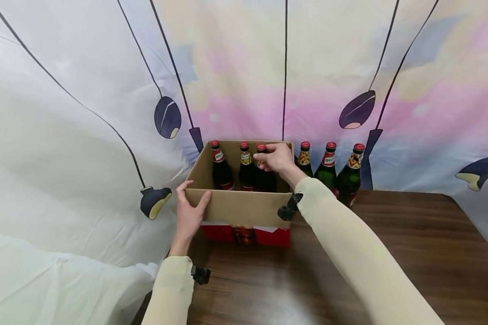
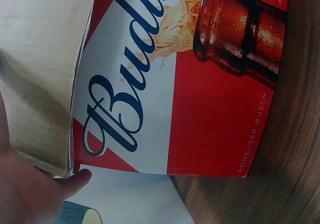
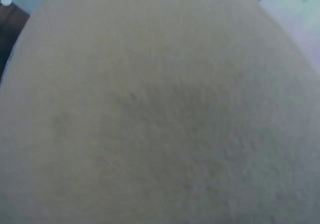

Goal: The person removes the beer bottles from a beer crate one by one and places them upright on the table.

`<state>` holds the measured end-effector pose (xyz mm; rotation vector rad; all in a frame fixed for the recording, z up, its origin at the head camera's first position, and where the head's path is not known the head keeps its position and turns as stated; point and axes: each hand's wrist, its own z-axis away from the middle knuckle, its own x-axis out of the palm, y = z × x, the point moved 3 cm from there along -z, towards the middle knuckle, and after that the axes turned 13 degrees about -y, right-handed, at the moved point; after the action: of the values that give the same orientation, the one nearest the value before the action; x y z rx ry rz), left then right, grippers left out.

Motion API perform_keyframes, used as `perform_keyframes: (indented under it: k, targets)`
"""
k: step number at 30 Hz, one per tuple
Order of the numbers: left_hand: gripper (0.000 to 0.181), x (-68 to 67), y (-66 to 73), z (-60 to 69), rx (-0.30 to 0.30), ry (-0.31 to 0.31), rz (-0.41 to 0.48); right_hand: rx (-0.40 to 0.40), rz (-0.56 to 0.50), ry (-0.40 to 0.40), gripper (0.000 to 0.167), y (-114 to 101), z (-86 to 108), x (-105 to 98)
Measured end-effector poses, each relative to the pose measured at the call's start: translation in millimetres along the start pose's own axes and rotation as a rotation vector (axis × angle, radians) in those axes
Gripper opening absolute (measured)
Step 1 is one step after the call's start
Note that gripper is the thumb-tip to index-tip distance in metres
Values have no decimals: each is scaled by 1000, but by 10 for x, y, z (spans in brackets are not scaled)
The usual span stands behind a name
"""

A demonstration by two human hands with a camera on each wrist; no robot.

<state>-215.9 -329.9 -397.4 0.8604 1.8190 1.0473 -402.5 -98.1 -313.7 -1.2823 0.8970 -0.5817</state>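
Note:
An open-topped cardboard box [image 1: 244, 207], its lower front red, holds three dark bottles with red caps: a left one [image 1: 221, 171], a middle one [image 1: 246, 171] and a right one [image 1: 265, 178]. The right hand [image 1: 277, 159] pinches the right bottle's neck just under its cap. At the box's front left corner, the left hand [image 1: 189, 216] grips the edge, thumb on the front flap. In the left wrist view, the left hand [image 2: 30, 194] lies against the corner of the printed box [image 2: 215, 119]. Skin of the right hand [image 3: 160, 109] fills the right wrist view.
Right of the box stand three green bottles: one [image 1: 304, 162] close to its side, another [image 1: 327, 171], and a third [image 1: 349, 178] farthest right. They are on a brown wooden table [image 1: 415, 243]. A patterned cloth [image 1: 244, 67] hangs behind; white fabric [image 1: 65, 280] lies at the left.

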Motion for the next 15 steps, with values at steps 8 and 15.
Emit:
perform_keyframes:
  k: [8,15]
  targets:
    - [67,85,-80,11,-11,-13,24,-143,-98,77,42,-145,261,-104]
    - [68,-7,-48,-21,10,6,6,-272,-310,138,37,-865,472,-393]
